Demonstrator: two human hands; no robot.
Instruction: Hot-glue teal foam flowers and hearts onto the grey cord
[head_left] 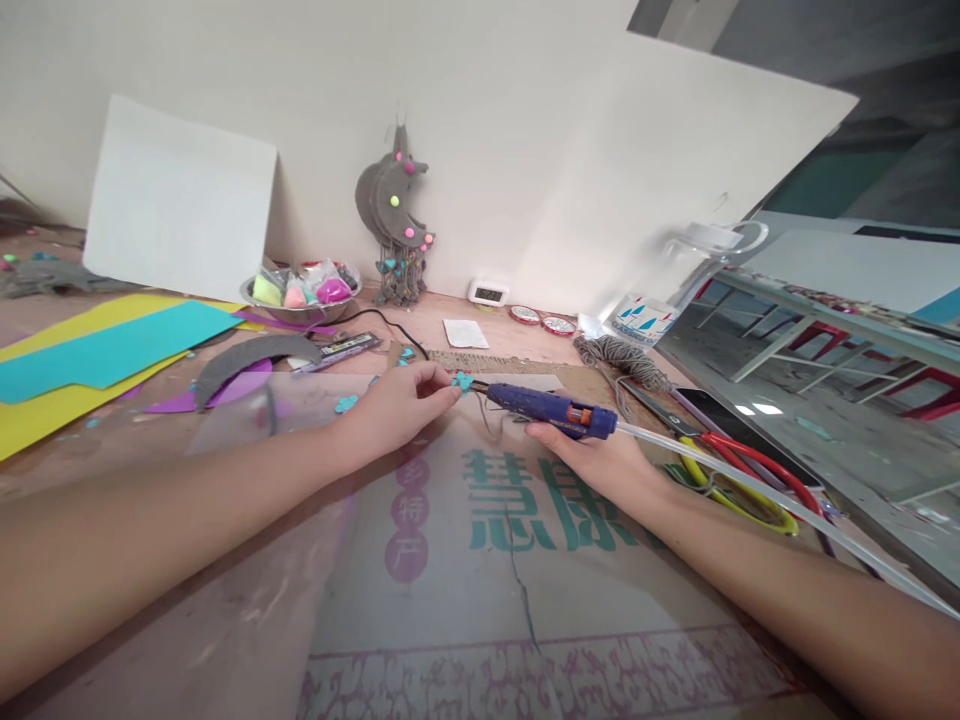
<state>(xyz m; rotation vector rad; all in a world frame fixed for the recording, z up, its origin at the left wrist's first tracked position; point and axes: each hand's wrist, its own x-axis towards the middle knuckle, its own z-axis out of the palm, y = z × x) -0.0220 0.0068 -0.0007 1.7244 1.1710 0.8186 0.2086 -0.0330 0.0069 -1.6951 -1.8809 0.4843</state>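
My right hand (592, 452) is wrapped round a dark blue hot glue gun (551, 408), whose nozzle points left. A long clear glue stick (720, 468) runs out of its back end. At the nozzle's tip is a small turquoise flower (463, 382), pinched between the thumb and fingers of my left hand (409, 402). A grey cord hangs just below the nozzle. Another turquoise flower (346, 404) lies left of my left hand, on the translucent sheet (442, 620) covering printed cardboard.
Red and yellow-handled scissors (739, 480) and a phone (750, 435) lie right, near grey yarn (622, 360). Behind are a bowl (300, 312) of bagged clay, a white clock (488, 292) and a grey moon ornament (397, 205). Coloured sheets (112, 345) and a grey crescent (251, 362) lie left.
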